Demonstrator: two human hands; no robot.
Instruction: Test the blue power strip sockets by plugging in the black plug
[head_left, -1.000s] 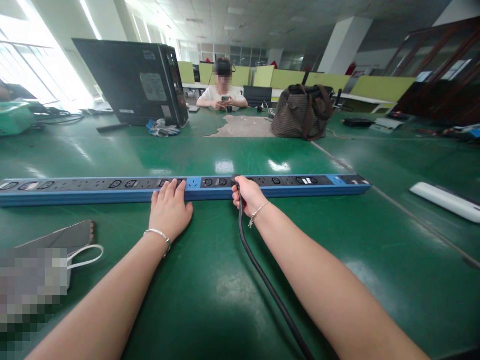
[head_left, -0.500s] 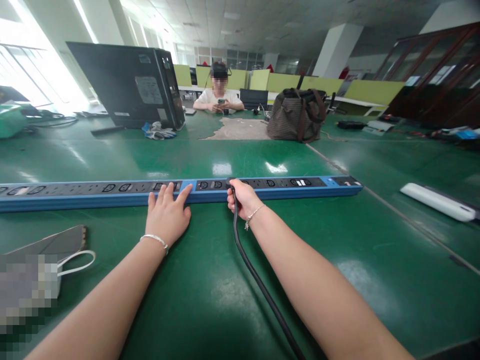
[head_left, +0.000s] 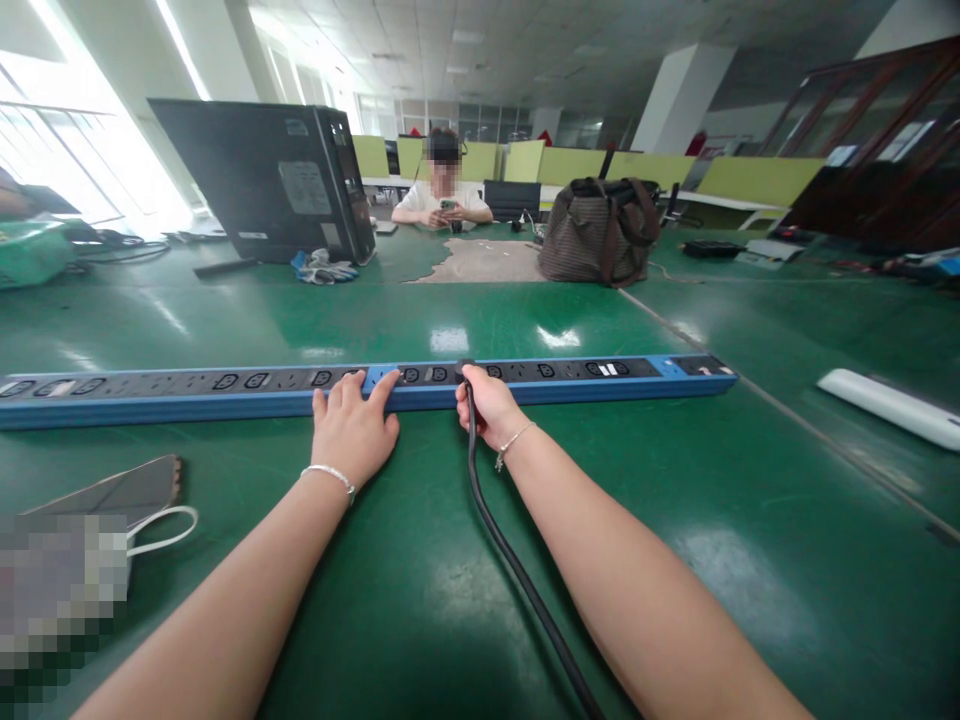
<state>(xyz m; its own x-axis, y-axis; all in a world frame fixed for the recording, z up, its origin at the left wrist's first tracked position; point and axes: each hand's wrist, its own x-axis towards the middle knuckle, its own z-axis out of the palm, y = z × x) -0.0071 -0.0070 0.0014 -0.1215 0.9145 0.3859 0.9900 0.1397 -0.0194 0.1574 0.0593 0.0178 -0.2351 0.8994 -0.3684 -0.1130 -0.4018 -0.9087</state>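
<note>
A long blue power strip (head_left: 585, 388) with black sockets lies across the green table. My left hand (head_left: 354, 425) rests with spread fingers on its front edge and top, left of the middle. Right of it, my right hand (head_left: 486, 405) is closed round a black plug (head_left: 465, 370) at the strip's sockets; how deep the plug sits is hidden by the fingers. From the plug a thick black cable (head_left: 517, 570) curves down toward me between my forearms.
At the back stand a black computer case (head_left: 262, 180), gloves (head_left: 324, 267) and a brown bag (head_left: 596, 235). A person (head_left: 442, 195) sits beyond, holding a phone. A white device (head_left: 896, 408) lies right; a phone (head_left: 142, 485) lies left on the green table (head_left: 420, 620).
My left hand has slid slightly right along the strip. My right hand keeps hold of the plug at about the same socket. The whole view has shifted a little.
</note>
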